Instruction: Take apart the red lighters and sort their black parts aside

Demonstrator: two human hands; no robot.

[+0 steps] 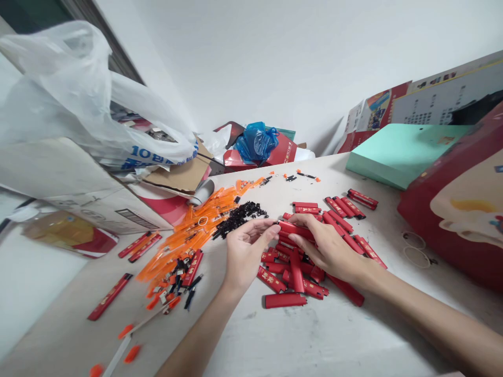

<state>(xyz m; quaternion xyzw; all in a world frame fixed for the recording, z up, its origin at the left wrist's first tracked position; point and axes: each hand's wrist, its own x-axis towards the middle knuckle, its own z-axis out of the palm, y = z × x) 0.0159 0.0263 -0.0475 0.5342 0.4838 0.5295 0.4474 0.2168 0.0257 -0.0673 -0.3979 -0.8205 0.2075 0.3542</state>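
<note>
My right hand [328, 247] grips a red lighter case [295, 229] lengthwise above a heap of several red lighter cases [293, 272]. My left hand [245, 251] meets the case's left end, fingertips pinched there; whatever small part they hold is too small to make out. A pile of small black parts [239, 215] lies just beyond my left hand. Orange translucent pieces [196, 228] spread to the left of that.
A cardboard box with a white plastic bag [78, 104] stands at the left. A teal box [401, 152] and a red box [456, 220] line the right side. Loose red cases [110, 296] lie at the front left. Rubber bands [414, 248] rest near the red box.
</note>
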